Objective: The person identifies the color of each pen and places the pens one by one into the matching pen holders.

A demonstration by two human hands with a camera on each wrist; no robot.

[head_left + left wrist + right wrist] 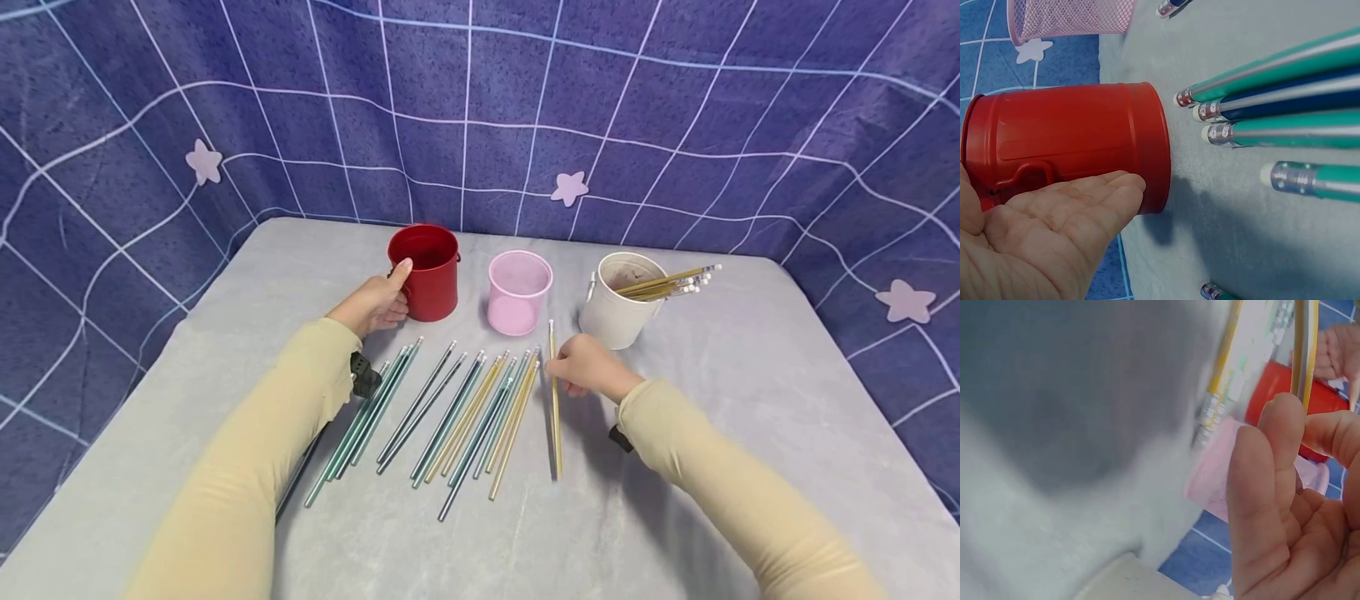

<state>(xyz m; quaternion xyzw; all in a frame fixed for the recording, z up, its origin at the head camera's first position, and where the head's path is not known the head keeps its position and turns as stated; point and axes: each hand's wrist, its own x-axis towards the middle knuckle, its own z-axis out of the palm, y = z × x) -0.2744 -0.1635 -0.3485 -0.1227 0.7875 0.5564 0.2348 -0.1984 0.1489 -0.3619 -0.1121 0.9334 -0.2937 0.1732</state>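
My left hand (378,302) rests against the near left side of a red bucket (437,292), thumb up by the rim. In the left wrist view its fingers (1094,200) lie nearly straight along the bucket's wall. My right hand (592,367) pinches a yellow pencil (556,433) between thumb and fingertips, the white eraser end pointing away from me. The right wrist view shows this pencil (1305,356) upright above the fingertips. To the hand's left lie several green, dark blue and yellow pencils (468,425), roughly parallel on the table.
A pink mesh cup (514,312) stands between the red bucket and a white bucket (611,321). Several yellow pencils (660,288) lean out of the white bucket to the right. Behind the grey table (750,350) hangs a blue curtain (480,100) with white lines and stars.
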